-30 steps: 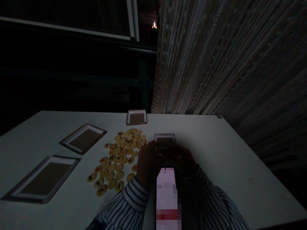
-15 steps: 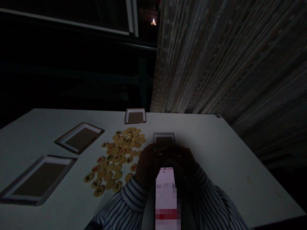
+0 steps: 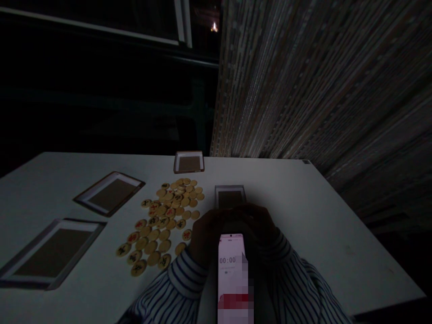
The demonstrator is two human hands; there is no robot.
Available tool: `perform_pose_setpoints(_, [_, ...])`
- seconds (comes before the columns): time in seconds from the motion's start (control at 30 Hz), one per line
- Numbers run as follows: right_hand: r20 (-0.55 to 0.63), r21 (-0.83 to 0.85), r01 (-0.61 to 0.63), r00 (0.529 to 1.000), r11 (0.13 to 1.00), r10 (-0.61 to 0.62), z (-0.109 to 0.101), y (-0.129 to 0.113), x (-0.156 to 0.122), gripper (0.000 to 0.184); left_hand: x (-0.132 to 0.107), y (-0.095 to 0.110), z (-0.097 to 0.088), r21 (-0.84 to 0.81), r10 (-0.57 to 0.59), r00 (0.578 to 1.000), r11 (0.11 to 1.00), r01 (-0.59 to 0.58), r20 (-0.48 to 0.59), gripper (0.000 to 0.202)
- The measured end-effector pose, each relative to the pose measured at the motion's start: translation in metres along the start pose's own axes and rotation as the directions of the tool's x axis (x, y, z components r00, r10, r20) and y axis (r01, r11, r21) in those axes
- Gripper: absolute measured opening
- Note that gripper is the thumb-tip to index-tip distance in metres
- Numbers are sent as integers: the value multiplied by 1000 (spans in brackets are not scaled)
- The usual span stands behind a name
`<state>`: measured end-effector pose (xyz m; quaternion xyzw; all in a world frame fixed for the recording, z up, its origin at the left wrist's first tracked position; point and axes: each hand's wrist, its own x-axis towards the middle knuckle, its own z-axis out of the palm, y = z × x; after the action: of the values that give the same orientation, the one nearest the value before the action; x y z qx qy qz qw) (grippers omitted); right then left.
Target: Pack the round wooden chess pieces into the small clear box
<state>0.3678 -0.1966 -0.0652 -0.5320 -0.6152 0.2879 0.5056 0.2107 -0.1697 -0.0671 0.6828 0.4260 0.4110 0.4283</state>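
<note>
My left hand and my right hand lie on the table in deep shadow, fingers stretched inward toward each other. Nothing shows in either hand, though the fingertips are too dark to make out well. Between my wrists is a lit phone with a timer reading 00:00; part of its screen is blurred out. Just beyond my fingers sits a shallow grey-rimmed tray, its near side hidden by my hands. Left of my left hand spreads a loose pile of round wooden Chinese chess pieces, some marked red or black.
A small tray stands at the table's far edge. Two more trays, a brown-rimmed one and a grey-rimmed one, lie at the left. The white table meets a hanging string curtain at the back right.
My fingers have drawn slightly apart from where they overlapped, and the near tray shows a little more. The phone's timer digits show more fully. The chess pieces have not moved.
</note>
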Motion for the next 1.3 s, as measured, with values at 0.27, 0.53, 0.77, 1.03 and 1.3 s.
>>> perform_pose_setpoints(0.27, [-24,-75,66,997,995,-68,0,-2,0,17,4,3,0,-118,-116,991,985,124,73,24])
perform_pose_setpoints(0.53, [44,-100,186,982,978,-182,0,-4,0,19,6,2,0,-111,-106,991,987,114,76,26])
perform_pose_setpoints(0.77, [30,-173,256,967,951,-255,3,-3,0,24,6,1,0,-102,-85,994,991,91,64,26])
perform_pose_setpoints(1.03, [43,-221,304,952,927,-302,3,1,1,24,5,1,3,-118,-116,992,986,121,48,25])
perform_pose_setpoints(1.3, [74,-296,339,940,893,-332,2,4,0,26,5,5,3,-122,-115,991,985,122,66,25])
